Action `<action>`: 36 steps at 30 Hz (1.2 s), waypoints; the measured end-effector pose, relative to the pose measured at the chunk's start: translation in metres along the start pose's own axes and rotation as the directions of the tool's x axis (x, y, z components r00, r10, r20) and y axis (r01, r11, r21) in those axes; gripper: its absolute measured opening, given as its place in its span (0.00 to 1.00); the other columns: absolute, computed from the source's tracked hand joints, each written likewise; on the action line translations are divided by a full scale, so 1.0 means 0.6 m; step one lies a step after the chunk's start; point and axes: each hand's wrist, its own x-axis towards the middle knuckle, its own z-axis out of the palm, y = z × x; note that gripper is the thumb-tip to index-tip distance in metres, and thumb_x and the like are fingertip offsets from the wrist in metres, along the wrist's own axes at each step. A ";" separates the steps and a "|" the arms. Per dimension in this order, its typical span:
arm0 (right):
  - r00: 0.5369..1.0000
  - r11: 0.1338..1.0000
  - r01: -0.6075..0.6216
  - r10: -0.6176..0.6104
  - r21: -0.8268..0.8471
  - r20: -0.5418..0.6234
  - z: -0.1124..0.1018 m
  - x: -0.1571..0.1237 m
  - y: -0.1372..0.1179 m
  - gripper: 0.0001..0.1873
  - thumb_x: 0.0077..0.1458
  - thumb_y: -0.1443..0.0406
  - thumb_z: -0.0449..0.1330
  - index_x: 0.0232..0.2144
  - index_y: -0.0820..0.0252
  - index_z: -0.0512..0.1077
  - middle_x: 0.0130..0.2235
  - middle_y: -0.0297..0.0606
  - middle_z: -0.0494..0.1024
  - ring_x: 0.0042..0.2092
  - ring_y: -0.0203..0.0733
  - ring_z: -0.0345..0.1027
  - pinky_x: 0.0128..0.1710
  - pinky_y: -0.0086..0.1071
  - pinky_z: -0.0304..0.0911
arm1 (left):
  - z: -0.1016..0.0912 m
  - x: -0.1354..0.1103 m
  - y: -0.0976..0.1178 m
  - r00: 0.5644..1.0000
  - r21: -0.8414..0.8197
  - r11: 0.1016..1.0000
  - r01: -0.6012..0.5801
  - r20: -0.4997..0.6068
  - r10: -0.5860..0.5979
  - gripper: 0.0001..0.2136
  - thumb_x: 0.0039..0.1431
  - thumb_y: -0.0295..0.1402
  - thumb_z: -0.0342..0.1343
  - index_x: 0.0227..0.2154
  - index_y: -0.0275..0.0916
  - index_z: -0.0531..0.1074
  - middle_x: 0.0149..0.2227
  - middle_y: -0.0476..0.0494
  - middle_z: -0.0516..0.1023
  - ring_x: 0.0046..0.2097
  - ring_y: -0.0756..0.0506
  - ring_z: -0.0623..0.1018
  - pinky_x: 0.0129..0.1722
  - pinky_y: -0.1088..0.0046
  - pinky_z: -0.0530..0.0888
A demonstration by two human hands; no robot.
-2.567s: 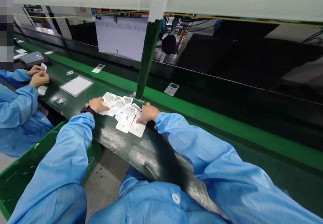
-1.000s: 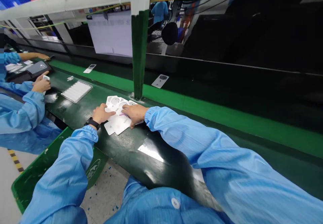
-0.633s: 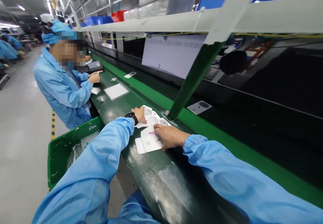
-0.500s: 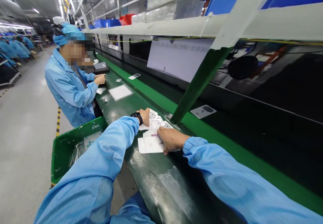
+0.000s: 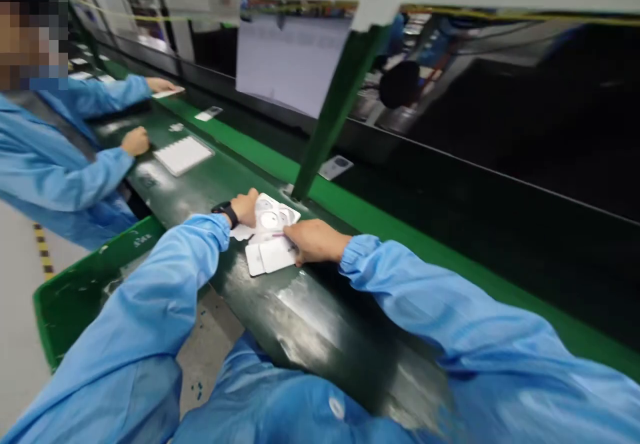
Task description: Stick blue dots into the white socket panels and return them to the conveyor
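Observation:
White flat pieces with round outlines (image 5: 269,220) lie bunched on the green bench, overlapping plain white cards (image 5: 277,257) nearer me. My left hand (image 5: 245,208), with a black band at the wrist, pinches the far left edge of the round-marked pieces; its fingertips are partly hidden. From the right, my right hand (image 5: 316,240) has its thumb and fingers closed on the right edge of the pieces and plain cards. How many layers each hand grips is hidden. A small purplish strip shows between the round-marked pieces and the plain cards.
A co-worker's hand (image 5: 136,141) rests near a white tray (image 5: 184,156); their other hand (image 5: 163,85) holds a flat white piece over the belt. A grey card with a dark oval (image 5: 336,167) lies beyond the green post (image 5: 333,107). A green bin (image 5: 55,297) stands at left.
My view has swung right and down. Both my hands stay at the white pieces, which sit closer together. The co-worker's hands have parted, one reaching toward the belt with a flat piece.

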 end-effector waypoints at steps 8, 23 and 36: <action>0.991 0.995 -0.099 0.099 -0.012 0.091 0.004 0.014 0.000 0.37 0.39 0.60 0.76 0.52 0.63 0.74 0.58 0.53 0.71 0.51 0.56 0.75 0.44 0.36 0.69 | 0.009 -0.002 0.000 1.000 -0.061 0.998 -0.021 -0.021 0.020 0.38 0.44 0.34 0.69 0.57 0.38 0.57 0.51 0.32 0.79 0.50 0.35 0.80 0.45 0.67 0.76; 0.994 0.997 -0.069 0.072 -0.042 0.087 -0.003 0.018 -0.015 0.34 0.40 0.63 0.75 0.51 0.64 0.74 0.51 0.51 0.78 0.50 0.55 0.75 0.41 0.35 0.69 | 0.013 0.004 0.012 0.994 -0.171 0.982 0.079 -0.063 -0.091 0.27 0.54 0.30 0.57 0.57 0.33 0.59 0.53 0.28 0.77 0.53 0.36 0.79 0.46 0.68 0.74; 0.996 0.990 0.064 -0.071 -0.129 -0.052 -0.023 0.047 0.004 0.39 0.41 0.62 0.75 0.56 0.63 0.70 0.60 0.52 0.68 0.52 0.55 0.73 0.47 0.36 0.69 | 0.018 -0.007 0.001 0.996 -0.290 0.956 0.040 -0.066 -0.062 0.19 0.68 0.45 0.44 0.51 0.36 0.62 0.53 0.29 0.77 0.52 0.38 0.79 0.43 0.68 0.75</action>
